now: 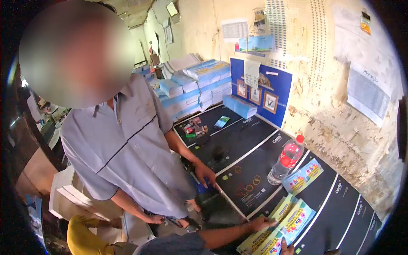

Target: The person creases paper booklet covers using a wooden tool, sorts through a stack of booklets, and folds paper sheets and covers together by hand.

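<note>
Two bare hands are working at the lower right of the frame, over yellow and light-blue printed paper booklets that are lying overlapped on a black tabletop with white stripes. Left hand is coming in from the lower left, its fingers touching the upper left part of the booklets; it is blurring, so cannot tell whether it is pinching a sheet or just resting. Right hand is showing only as fingers at the bottom edge, touching the booklets' lower end; its grip is hidden by the frame edge, cannot tell. Just above the booklets, a similar yellow and blue booklet is lying beside a clear plastic bottle with red cap and red label, which is standing upright. Left of the bottle, thin loose rings are lying scattered. Near the upper centre, a small rectangular phone-like item and small coloured packets are resting on the tabletop. Behind them, light-blue and white paper stacks are piling up beside a blue board. A person in a grey short-sleeved shirt is standing at left, one hand hanging near the tabletop edge.
</note>
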{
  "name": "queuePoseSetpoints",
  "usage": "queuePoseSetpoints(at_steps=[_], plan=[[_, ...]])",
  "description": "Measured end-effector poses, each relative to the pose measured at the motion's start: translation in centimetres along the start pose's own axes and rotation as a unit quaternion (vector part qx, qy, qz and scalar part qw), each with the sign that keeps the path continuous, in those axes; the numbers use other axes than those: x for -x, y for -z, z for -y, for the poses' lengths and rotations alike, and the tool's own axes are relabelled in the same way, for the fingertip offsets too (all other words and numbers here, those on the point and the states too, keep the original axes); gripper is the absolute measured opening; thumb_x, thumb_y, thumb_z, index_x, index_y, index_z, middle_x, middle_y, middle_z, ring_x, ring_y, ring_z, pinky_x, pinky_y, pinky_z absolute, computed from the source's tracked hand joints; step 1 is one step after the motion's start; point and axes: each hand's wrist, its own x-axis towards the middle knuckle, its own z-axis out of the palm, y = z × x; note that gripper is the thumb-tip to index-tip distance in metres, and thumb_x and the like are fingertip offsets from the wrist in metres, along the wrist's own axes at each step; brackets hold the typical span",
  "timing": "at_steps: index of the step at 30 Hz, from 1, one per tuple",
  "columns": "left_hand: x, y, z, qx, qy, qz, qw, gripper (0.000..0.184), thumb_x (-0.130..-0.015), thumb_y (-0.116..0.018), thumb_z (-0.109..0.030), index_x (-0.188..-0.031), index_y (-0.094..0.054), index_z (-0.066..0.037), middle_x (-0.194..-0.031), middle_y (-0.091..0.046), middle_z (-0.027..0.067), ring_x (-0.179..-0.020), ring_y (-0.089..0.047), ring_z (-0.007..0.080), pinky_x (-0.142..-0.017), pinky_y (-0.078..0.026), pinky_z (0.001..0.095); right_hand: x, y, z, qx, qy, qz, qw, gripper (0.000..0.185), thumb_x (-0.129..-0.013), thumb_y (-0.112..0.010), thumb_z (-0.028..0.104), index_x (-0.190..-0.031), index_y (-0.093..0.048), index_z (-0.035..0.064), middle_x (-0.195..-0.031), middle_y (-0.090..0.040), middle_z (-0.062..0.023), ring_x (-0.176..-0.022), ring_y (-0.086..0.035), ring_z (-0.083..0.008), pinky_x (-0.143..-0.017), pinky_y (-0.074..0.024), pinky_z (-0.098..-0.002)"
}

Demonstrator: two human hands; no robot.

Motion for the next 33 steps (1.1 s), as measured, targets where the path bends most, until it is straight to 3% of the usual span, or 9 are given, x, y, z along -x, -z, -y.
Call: queuePoseSetpoints(at_steps=[5,8,11,12,15,19,20,24,33], plan=[[-1.2,2.5,3.6,0.056,0.002,0.009,0.998,0.041,-0.097,-0.061,-0.04,-0.109,-0.072,-0.002,-0.088,-0.069,0.0017,-0.082,-0.062,0.0099,-0.076,-0.049,0.03,-4.3,0.7,-9.0,0.058,0.148,-0.024,0.987,0.067,-0.095,-0.06,0.048,-0.116,-0.058,-0.0154,-0.097,-0.064,-0.0151,-0.085,-0.054,-0.0228,-0.079,-0.0475,-0.0377],[-2.3,3.4,6.3,-0.126,-0.315,-0.113,0.934,0.043,-0.098,-0.059,-0.042,-0.105,-0.071,-0.001,-0.085,-0.067,0.0032,-0.079,-0.06,0.0105,-0.074,-0.048,0.03,-3.0,0.3,-7.1,-0.144,0.054,-0.005,0.988,0.05,-0.094,-0.064,0.03,-0.119,-0.06,-0.013,-0.102,-0.068,-0.0178,-0.08,-0.054,-0.0175,-0.071,-0.0475,-0.0344],[-2.0,4.0,4.6,0.013,-0.148,0.013,0.989,0.041,-0.099,-0.056,-0.04,-0.107,-0.071,-0.002,-0.088,-0.067,0.0046,-0.081,-0.06,0.0112,-0.075,-0.048,0.0299,-5.4,1.5,-10.1,0.052,0.155,0.033,0.986,0.04,-0.092,-0.064,0.019,-0.12,-0.062,-0.0097,-0.099,-0.069,-0.0159,-0.074,-0.055,-0.0177,-0.066,-0.0467,-0.0353],[-1.9,3.7,3.9,0.054,-0.075,0.03,0.995,0.04,-0.099,-0.057,-0.039,-0.109,-0.071,-0.003,-0.09,-0.067,0.0048,-0.082,-0.061,0.0118,-0.075,-0.048,0.0304,-6.2,1.0,-11.9,0.06,0.328,0.01,0.943,0.04,-0.091,-0.061,0.016,-0.124,-0.061,-0.0068,-0.096,-0.07,-0.0156,-0.065,-0.054,-0.0193,-0.061,-0.0455,-0.0366],[-2.1,3.0,3.9,0.07,-0.02,0.06,0.996,0.041,-0.098,-0.059,-0.04,-0.112,-0.071,-0.003,-0.092,-0.068,0.0049,-0.084,-0.061,0.0128,-0.077,-0.048,0.031,-12.4,2.6,-22.3,-0.151,0.084,0.11,0.979,0.042,-0.093,-0.056,0.018,-0.127,-0.058,-0.0071,-0.096,-0.07,-0.0165,-0.058,-0.053,-0.0233,-0.058,-0.0447,-0.0397],[-0.2,-0.3,0.9,0.062,-0.016,0.026,0.998,0.038,-0.096,-0.061,-0.038,-0.104,-0.071,-0.002,-0.095,-0.069,0.003,-0.083,-0.063,0.0102,-0.073,-0.049,0.0288,-5.8,1.0,-11.8,0.094,0.364,0.012,0.927,0.041,-0.102,-0.041,0.017,-0.134,-0.055,-0.0042,-0.118,-0.062,-0.0234,-0.087,-0.057,-0.0325,-0.079,-0.0464,-0.0438],[-0.3,-0.3,0.9,0.009,-0.052,0.013,0.999,0.036,-0.096,-0.062,-0.037,-0.103,-0.072,-0.003,-0.096,-0.069,0.0034,-0.083,-0.063,0.0106,-0.074,-0.05,0.0288,-6.5,-0.5,-11.2,-0.078,0.133,-0.064,0.986,0.045,-0.101,-0.052,0.031,-0.113,-0.059,-0.0122,-0.099,-0.067,-0.0164,-0.097,-0.061,-0.0231,-0.088,-0.0477,-0.0362],[0.9,-1.4,-1.2,0.093,0.006,0.015,0.996,0.026,-0.093,-0.068,-0.026,-0.102,-0.072,-0.002,-0.095,-0.07,0.0048,-0.083,-0.063,0.0109,-0.073,-0.052,0.03,-0.2,0.2,0.2,0.079,0.082,-0.092,0.989,0.032,-0.094,-0.053,0.013,-0.116,-0.055,-0.0094,-0.101,-0.066,-0.0239,-0.09,-0.063,-0.0318,-0.083,-0.0491,-0.0428],[6.8,-3.3,-14.9,0.042,-0.238,-0.045,0.969,0.017,-0.093,-0.065,-0.009,-0.105,-0.069,0.002,-0.094,-0.071,0.0037,-0.081,-0.063,0.0086,-0.073,-0.051,0.0264,3.1,0.5,9.9,-0.093,0.331,-0.124,0.931,0.04,-0.104,-0.047,0.031,-0.113,-0.064,-0.0038,-0.113,-0.061,-0.02,-0.107,-0.06,-0.0284,-0.093,-0.0445,-0.0368]])
